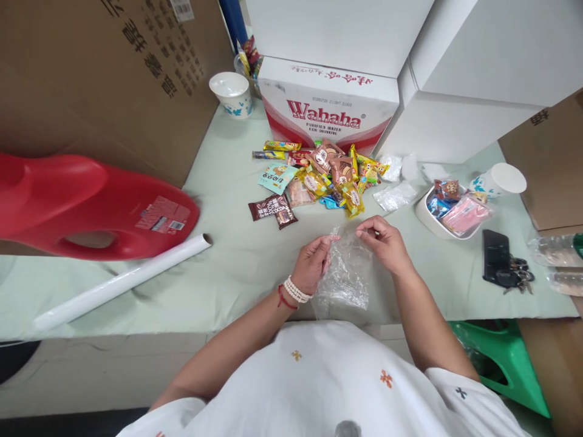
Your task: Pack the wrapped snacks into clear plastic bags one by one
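Note:
A clear plastic bag point(348, 282) hangs between my hands at the table's near edge. My left hand point(314, 261), with a white beaded bracelet and red string at the wrist, pinches the bag's upper left edge. On the other side, my right hand point(382, 243) has thumb and fingertips pinched at the upper right edge. No contents show through the crumpled film. Just beyond my hands lies a pile of wrapped snacks point(314, 179), with brown, yellow and red packets. Two dark brown chocolate packets point(273, 210) overlap at the pile's near left.
A Wahaha water carton point(328, 115) stands behind the snacks. To the right are a white tub point(432, 218) of packets, a paper cup point(501, 180), a black phone point(496, 258) and keys point(521, 276). A white roll point(122, 282) and red plastic stool point(113, 182) lie left.

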The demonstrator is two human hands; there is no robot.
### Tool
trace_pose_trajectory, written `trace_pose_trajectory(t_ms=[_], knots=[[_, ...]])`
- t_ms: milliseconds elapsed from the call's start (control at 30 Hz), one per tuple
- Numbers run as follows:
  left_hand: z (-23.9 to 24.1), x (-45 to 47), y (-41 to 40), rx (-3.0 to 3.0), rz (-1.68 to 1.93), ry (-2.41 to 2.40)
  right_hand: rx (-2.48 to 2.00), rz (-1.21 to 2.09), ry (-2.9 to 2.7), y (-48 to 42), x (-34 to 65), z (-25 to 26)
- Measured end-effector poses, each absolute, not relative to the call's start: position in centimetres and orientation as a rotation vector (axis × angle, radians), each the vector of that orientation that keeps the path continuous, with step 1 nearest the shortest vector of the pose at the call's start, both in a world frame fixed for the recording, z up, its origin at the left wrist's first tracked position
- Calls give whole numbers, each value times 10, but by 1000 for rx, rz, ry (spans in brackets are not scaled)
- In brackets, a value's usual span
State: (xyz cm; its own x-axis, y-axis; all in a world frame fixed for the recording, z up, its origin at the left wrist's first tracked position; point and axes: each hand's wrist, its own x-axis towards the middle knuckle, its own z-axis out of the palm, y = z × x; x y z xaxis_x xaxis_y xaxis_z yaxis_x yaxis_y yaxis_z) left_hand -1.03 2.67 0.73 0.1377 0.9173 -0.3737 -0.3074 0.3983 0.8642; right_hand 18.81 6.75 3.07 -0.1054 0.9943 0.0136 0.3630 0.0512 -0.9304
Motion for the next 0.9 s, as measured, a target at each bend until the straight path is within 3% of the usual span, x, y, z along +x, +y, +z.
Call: trace_pose_trajectory(t_ms=[333,900], knots=[[-3,-25,27,724,1014,1085,-1386,1456,-1418,72,177,28],[23,-63,51,948,1148,1082,-1282,1123,-1974,91,144,72]])
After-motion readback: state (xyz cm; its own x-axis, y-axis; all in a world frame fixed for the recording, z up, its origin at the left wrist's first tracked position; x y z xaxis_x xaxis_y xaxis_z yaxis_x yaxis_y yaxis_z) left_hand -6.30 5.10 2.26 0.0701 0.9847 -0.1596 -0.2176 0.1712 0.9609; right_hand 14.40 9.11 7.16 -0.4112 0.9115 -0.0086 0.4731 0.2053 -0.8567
